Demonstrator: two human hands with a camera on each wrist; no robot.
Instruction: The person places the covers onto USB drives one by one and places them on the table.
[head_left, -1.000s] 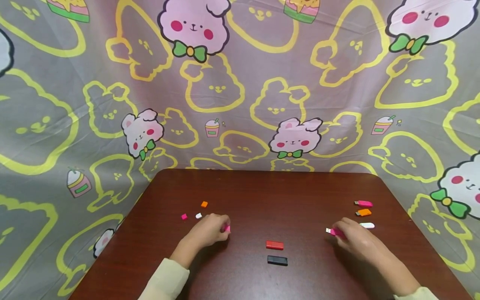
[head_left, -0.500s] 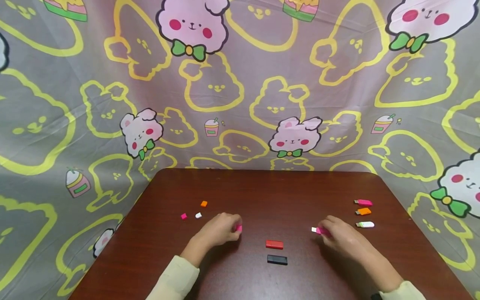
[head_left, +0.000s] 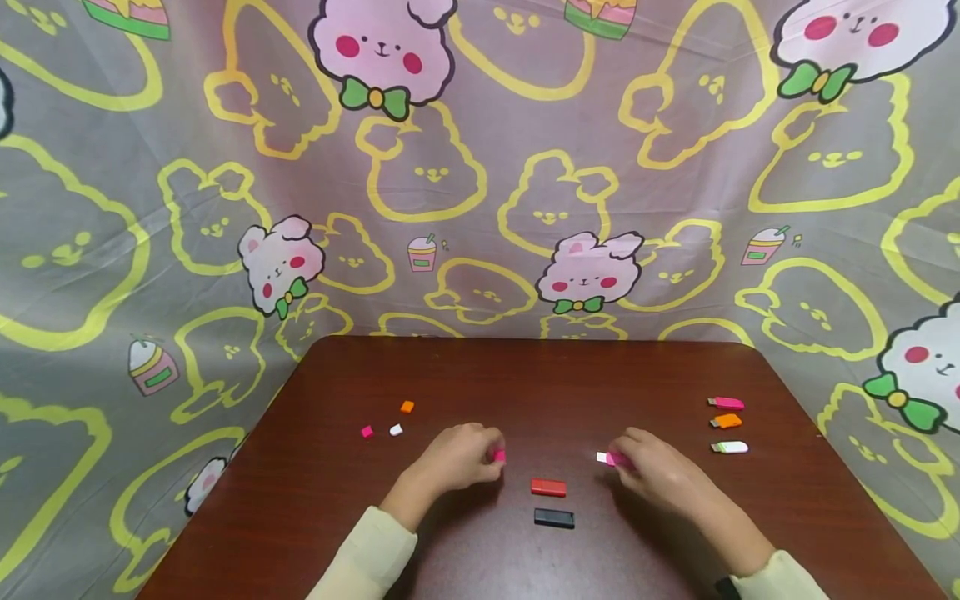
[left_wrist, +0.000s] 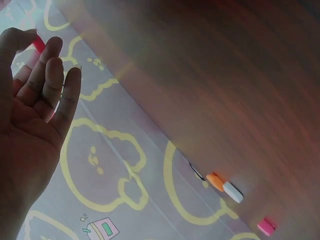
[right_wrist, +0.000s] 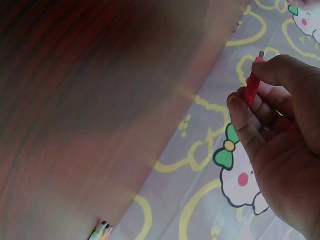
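My left hand [head_left: 463, 456] pinches a small pink USB cap [head_left: 499, 456] between thumb and fingertips, above the table left of centre. The same cap [left_wrist: 39, 43] shows red-pink at the fingertips in the left wrist view. Across from it, my right hand [head_left: 660, 471] holds a pink USB stick [head_left: 617, 459] with its plug pointing left toward the cap. In the right wrist view the stick [right_wrist: 252, 87] sits between thumb and curled fingers. Cap and stick are apart. Below the gap lie a red USB stick [head_left: 548, 487] and a black USB stick [head_left: 554, 518].
On the brown table [head_left: 525, 383], an orange cap [head_left: 407, 407], a white cap [head_left: 396, 430] and a pink cap [head_left: 367, 432] lie at left. Uncapped pink [head_left: 727, 403], orange [head_left: 727, 421] and white [head_left: 731, 447] USB sticks lie at right. A patterned cloth [head_left: 480, 242] hangs behind.
Both hands have moved inward: the left hand rightward with the pink cap, the right hand leftward with the pink USB stick. The white stick at right is now uncovered.
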